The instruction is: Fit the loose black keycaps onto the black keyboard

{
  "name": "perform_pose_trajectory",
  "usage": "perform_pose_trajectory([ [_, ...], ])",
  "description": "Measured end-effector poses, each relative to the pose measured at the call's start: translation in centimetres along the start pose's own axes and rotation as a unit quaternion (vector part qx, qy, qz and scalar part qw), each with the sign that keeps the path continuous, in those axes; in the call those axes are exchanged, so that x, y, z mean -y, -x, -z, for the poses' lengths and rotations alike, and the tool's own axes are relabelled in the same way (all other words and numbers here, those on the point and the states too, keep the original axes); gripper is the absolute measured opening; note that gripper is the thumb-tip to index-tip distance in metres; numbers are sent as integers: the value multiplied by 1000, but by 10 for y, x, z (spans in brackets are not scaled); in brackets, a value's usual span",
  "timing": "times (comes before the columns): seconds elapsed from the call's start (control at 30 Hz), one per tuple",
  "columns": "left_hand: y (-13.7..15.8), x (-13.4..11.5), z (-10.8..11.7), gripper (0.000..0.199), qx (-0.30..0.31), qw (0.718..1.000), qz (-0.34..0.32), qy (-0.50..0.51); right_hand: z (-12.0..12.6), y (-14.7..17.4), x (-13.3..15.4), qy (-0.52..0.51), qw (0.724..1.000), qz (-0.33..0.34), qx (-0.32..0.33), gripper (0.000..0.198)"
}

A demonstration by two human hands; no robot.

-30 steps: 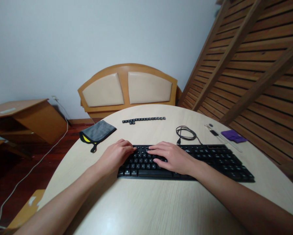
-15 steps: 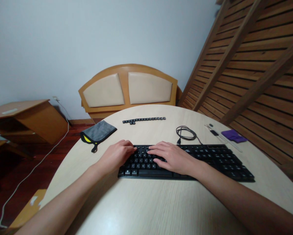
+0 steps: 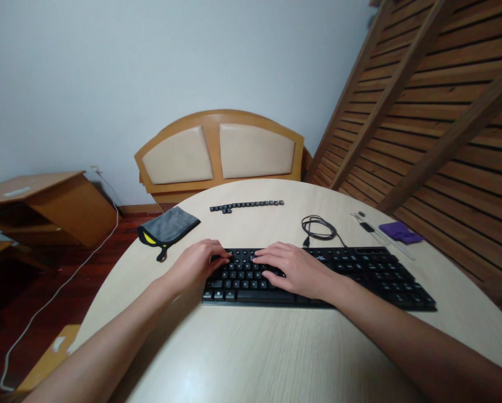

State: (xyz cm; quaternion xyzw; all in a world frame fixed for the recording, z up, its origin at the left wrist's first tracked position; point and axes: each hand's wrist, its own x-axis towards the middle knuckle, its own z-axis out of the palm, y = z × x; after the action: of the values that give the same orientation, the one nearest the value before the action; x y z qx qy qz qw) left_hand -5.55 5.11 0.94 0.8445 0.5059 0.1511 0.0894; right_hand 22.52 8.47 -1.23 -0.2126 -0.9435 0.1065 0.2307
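A black keyboard (image 3: 259, 296) lies on the round pale wooden table (image 3: 251, 358), its long side facing me. At its upper left corner, my left hand (image 3: 198, 262) has thumb and forefinger pinched together at a keycap, which the fingertips mostly cover. My right hand (image 3: 292, 268) rests on the middle of the keyboard, fingers spread over the keys and holding nothing. Behind the keyboard, several loose black keycaps (image 3: 254, 204) stand in a row, with a few just below its left part.
At left on the table lies a grey cloth (image 3: 170, 224) with yellow underside and black loop. A coiled black cable (image 3: 320, 226) is behind the keyboard. Further right are a purple cloth (image 3: 399, 232) and a thin white stick-like item (image 3: 395, 246). A wooden headboard (image 3: 215, 145) stands beyond.
My left hand has shifted slightly left, its thumb and forefinger now showing more clearly as a pinch. My right hand, the keyboard and the loose keycaps have stayed put.
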Motion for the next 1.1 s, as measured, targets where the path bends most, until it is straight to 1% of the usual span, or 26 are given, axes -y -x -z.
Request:
perform_pose_trajectory([
  [0.1,0,-4,2,15,-1,999,-13,-31,0,0,0,-6,1000,0,-3,30],
  [0.23,-1,-12,5,20,14,994,-38,-96,0,0,0,-6,1000,-1,-2,30],
  [0.33,-2,-15,5,20,23,993,-29,-112,0,0,1,-7,1000,2,-7,30],
  [0.5,0,-10,0,17,15,998,2,-55,0,-1,1,-10,1000,1,-5,30],
  [0.57,2,-7,0,18,6,999,-4,-32,1,-1,1,-9,1000,0,-3,30],
  [0.7,1,1,1,20,11,999,-14,43,0,0,0,-12,1000,2,-4,30],
  [0.77,-4,7,0,25,1,997,8,82,1,0,0,-15,1000,2,-8,30],
  [0.83,-14,17,-3,31,-28,995,37,91,1,0,0,-16,1000,0,-10,29],
  [0.93,-36,36,-8,32,-81,993,84,15,1,0,0,-18,1000,1,-13,29],
  [0.97,-44,42,-10,31,-87,990,104,-24,1,0,0,-19,1000,1,-13,29],
  [1.03,-59,53,-12,29,-80,981,144,-99,1,1,0,-17,1000,0,-13,29],
  [1.1,-73,62,-13,32,-86,974,168,-124,1,1,1,-16,1000,-1,-11,29],
])
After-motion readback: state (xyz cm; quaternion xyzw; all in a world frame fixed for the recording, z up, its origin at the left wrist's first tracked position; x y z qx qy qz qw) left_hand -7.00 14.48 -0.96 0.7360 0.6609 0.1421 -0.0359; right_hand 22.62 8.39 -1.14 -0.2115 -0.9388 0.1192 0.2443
